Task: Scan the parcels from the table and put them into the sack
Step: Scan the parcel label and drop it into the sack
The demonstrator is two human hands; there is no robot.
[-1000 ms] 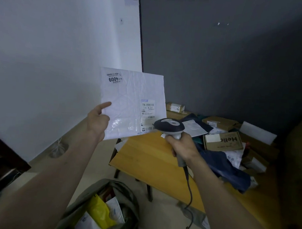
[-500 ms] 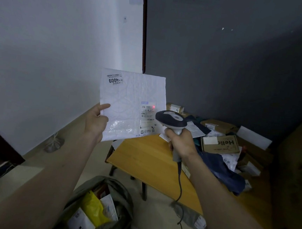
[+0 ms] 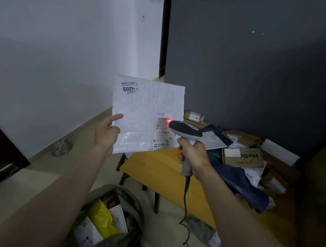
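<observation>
While the red scan dot sits on the printed shipping label (image 3: pixel 162 132), the left hand (image 3: pixel 106 133) holds the flat white padded mailer envelope (image 3: pixel 145 110) upright by its lower left edge, thumb on the front, the other fingers hidden behind. It's raised in the air, face toward the camera, label side square to the scanner. My read: that's so the beam lands flat on the barcode.

The right hand (image 3: pixel 192 155) is wrapped round the grip of the grey corded handheld barcode scanner (image 3: pixel 185 130). Its head points at the label's upper right, very near the envelope; I cannot tell whether it touches. The cable hangs down toward the floor.

The open olive-green fabric sack (image 3: pixel 129 207) is on the floor directly below the arms, beside the table, already holding a yellow plastic bag parcel (image 3: pixel 100 219) and white ones. Looks placed for a straight drop after the scan.

The light wooden table (image 3: pixel 159 172) carries the remaining parcels at its far right: a brown cardboard box printed "Hell" (image 3: pixel 243 157), a dark blue poly bag (image 3: pixel 238 181), more boxes behind.

Hard to see:
- label text is too small to read, and the scanner head covers its right edge
- trigger finger not visible
- the sack's lower part is cut off by the frame
- dark right side, pile contents unclear
</observation>
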